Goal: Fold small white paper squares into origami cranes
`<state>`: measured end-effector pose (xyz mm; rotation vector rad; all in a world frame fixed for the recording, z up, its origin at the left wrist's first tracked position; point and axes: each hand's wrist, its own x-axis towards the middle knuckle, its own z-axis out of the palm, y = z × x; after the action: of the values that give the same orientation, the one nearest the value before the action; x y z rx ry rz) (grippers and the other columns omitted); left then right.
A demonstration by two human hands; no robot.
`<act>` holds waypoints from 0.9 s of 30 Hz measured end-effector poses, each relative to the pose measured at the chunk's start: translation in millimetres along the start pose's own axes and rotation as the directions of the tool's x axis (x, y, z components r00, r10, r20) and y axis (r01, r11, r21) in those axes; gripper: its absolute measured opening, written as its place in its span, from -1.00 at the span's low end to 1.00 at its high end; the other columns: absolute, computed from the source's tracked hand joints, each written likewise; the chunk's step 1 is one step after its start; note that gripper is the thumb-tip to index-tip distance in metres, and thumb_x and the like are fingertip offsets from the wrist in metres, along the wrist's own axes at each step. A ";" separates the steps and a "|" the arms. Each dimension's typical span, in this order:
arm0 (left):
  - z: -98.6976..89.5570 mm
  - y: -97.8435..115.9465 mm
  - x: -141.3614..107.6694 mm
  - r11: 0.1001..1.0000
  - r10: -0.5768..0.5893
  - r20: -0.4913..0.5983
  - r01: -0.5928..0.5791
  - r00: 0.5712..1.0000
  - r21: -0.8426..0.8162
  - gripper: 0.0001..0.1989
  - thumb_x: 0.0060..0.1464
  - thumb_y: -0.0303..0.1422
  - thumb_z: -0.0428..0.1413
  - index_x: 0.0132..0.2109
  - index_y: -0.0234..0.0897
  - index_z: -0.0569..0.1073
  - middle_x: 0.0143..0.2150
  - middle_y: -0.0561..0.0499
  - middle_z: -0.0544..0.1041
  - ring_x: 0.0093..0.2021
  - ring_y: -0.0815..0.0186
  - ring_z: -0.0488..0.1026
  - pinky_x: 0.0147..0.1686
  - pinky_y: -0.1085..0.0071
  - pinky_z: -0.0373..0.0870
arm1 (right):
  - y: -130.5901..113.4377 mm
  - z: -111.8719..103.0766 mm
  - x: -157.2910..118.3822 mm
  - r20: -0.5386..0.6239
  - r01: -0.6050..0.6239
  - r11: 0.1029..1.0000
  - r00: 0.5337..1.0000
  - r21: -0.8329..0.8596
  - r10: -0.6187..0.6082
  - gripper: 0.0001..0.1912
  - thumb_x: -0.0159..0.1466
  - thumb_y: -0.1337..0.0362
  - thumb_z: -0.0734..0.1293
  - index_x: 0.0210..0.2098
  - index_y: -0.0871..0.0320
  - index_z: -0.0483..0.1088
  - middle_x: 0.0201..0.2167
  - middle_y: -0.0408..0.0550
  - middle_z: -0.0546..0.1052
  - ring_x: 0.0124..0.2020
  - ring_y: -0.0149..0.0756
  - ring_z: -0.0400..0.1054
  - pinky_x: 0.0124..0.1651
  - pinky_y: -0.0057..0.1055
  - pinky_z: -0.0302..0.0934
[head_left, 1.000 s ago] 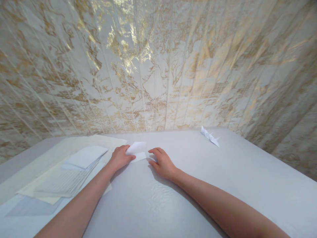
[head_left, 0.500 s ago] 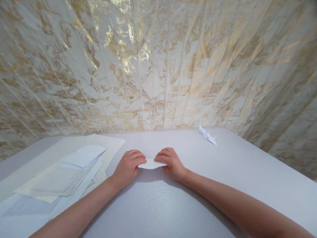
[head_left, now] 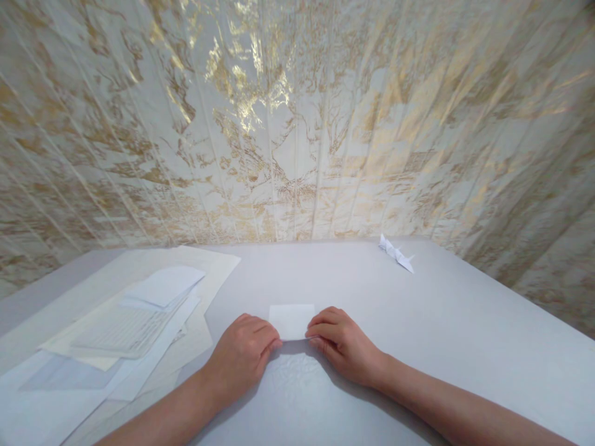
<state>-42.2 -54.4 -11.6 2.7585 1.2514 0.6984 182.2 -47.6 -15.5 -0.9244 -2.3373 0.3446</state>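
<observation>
A small white rectangle of paper [head_left: 292,321] lies between my hands at the middle of the table. My left hand [head_left: 248,348] pinches its near left corner, fingers pressed together. At the near right corner my right hand [head_left: 341,344] grips the paper between thumb and fingers. The near edge runs straight from one hand to the other. Whether the paper is folded in layers I cannot tell.
Loose sheets and a printed page [head_left: 123,331] lie in an overlapping pile on the left of the white table [head_left: 465,334]. Small folded paper figures [head_left: 396,253] stand in a row at the back right. A gold-patterned curtain [head_left: 297,124] hangs behind.
Both hands have come nearer to me with the paper. Before, it was seen as a narrow curved strip; now its flat face shows. The view has shifted slightly.
</observation>
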 end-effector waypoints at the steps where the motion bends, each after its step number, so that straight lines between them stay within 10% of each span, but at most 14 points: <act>1: -1.7 2.9 0.4 0.999 -0.030 0.019 0.030 0.999 -0.017 -0.76 0.12 -0.38 -0.06 -0.43 -0.28 0.44 -0.48 -0.01 0.52 -0.42 0.29 0.42 -0.34 0.37 0.28 | -2.1 -0.2 -1.3 0.003 -0.062 0.997 0.998 0.035 0.062 -0.79 0.26 0.34 0.20 -0.42 0.16 0.44 -0.39 -0.04 0.51 -0.31 -0.31 0.34 -0.20 -0.39 0.18; 10: -3.0 3.4 22.5 0.813 -0.489 0.171 0.518 0.856 -0.267 -0.81 0.06 -0.30 -0.04 -0.44 -0.24 0.37 -0.58 0.12 0.39 -0.51 0.33 0.35 -0.47 0.44 0.20 | 0.7 6.6 11.0 0.035 -0.434 0.900 0.900 -0.030 0.435 -0.77 0.24 0.30 0.18 -0.51 0.16 0.37 -0.61 -0.16 0.41 -0.56 -0.40 0.23 -0.47 -0.50 -0.01; 15: 0.0 9.3 10.2 0.936 -0.327 -0.032 0.319 0.945 -0.149 -0.75 0.01 -0.35 0.02 -0.12 -0.27 0.40 -0.04 -0.13 0.45 -0.03 0.13 0.36 -0.03 0.19 0.26 | -1.7 6.9 20.4 0.047 -0.455 0.864 0.879 -0.216 0.475 -0.81 0.22 0.29 0.22 -0.51 0.15 0.36 -0.56 -0.11 0.47 -0.54 -0.37 0.25 -0.47 -0.48 -0.09; 17: 0.2 20.2 1.1 0.975 -0.210 0.048 0.213 0.977 -0.061 -0.65 0.01 -0.26 0.06 -0.05 -0.27 0.41 0.14 -0.18 0.33 0.17 0.02 0.17 0.12 0.05 0.09 | -1.8 7.3 21.5 0.052 -0.442 0.862 0.882 -0.249 0.468 -0.80 0.23 0.29 0.22 -0.50 0.15 0.37 -0.54 -0.10 0.49 -0.52 -0.37 0.27 -0.47 -0.48 -0.10; 21: -0.7 42.3 -9.1 0.984 -0.154 0.369 0.178 0.916 -0.030 -0.22 -0.08 0.01 0.08 0.22 -0.30 0.17 0.31 -0.26 0.00 0.31 -0.08 -0.16 0.19 -0.05 -0.04 | -0.4 8.0 21.6 0.047 -0.409 0.869 0.898 -0.278 0.438 -0.81 0.24 0.29 0.21 -0.47 0.16 0.37 -0.50 -0.07 0.50 -0.50 -0.36 0.29 -0.45 -0.46 -0.08; 27: -3.4 48.6 -6.5 0.972 -0.180 0.496 0.231 0.850 -0.043 -0.14 -0.04 0.07 -0.01 0.27 -0.38 0.01 0.32 -0.30 -0.18 0.31 -0.04 -0.29 0.22 -0.04 -0.14 | 0.4 8.8 21.3 0.043 -0.401 0.874 0.903 -0.275 0.428 -0.80 0.25 0.31 0.18 -0.45 0.17 0.36 -0.47 -0.04 0.50 -0.47 -0.33 0.31 -0.42 -0.45 -0.03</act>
<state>-12.9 -92.4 -0.8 2.4356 1.3122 0.0292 164.6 -32.8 -13.4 -1.5836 -2.2960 0.2605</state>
